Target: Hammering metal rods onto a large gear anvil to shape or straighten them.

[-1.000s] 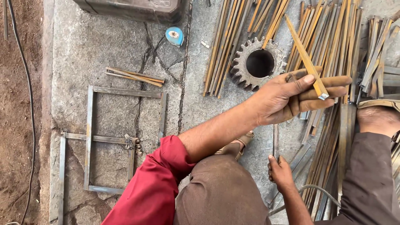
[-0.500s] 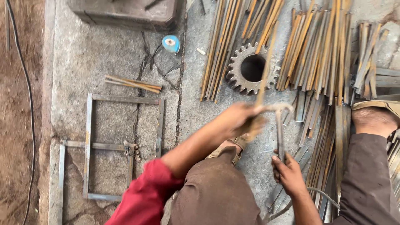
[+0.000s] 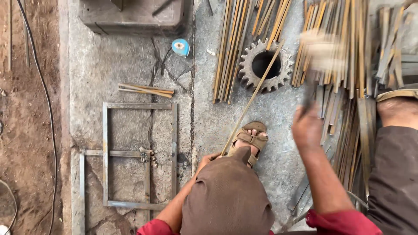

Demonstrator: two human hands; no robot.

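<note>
Head view: the left hand (image 3: 208,160), low in the centre beside the brown-clad knee, grips the lower end of a thin metal rod (image 3: 252,98) that slants up across a gear wheel (image 3: 265,65) on the concrete floor (image 3: 126,65). The right hand (image 3: 307,126), right of centre, is closed on a dark handle of a blurred tool (image 3: 320,50). A welded frame (image 3: 139,154) lies at lower left.

A: Upper centre: 1 toothed gear wheel (image 3: 265,65) flat on concrete, rusty strip bundles (image 3: 237,41) beside it.
B: Left of centre: welded rectangular frame (image 3: 139,154). Blue tape measure (image 3: 180,47) above it. Cable (image 3: 41,100) crosses dirt.
</note>
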